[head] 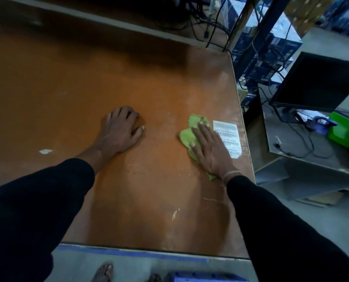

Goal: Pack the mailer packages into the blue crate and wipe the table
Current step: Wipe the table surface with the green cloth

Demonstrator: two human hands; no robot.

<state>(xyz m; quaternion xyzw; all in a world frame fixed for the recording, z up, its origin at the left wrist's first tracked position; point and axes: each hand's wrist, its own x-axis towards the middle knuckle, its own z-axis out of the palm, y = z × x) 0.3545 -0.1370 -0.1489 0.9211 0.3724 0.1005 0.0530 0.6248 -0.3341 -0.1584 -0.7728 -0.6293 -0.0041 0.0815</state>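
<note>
A green cloth (192, 137) is shown pressed flat against the brown worktop (88, 88) by the right hand (210, 151), whose fingers are laid out straight over it, with folds of cloth visible beyond the fingertips and at the wrist. The cloth is placed near the worktop's right edge, its long axis running roughly from the near-right toward the far-left, along the line of the forearm. Just to its right, a white printed label (227, 135) is seen stuck to the surface and partly covered by the hand. The left hand (121, 129) is rested on the worktop well apart from the cloth, fingers loosely bent, holding nothing, apparently as a brace. The greater part of the unwiped surface is judged to lie to the left and farther away, so the coming stroke would be carried leftward, toward the bracing hand. A small white scrap (45, 151) is noted near the left forearm. No mailer packages are visible on the worktop; a blue object (200, 278) at the lower edge of the view, on the floor beside the feet, is possibly the crate, though too little of it is shown for certainty.
</note>
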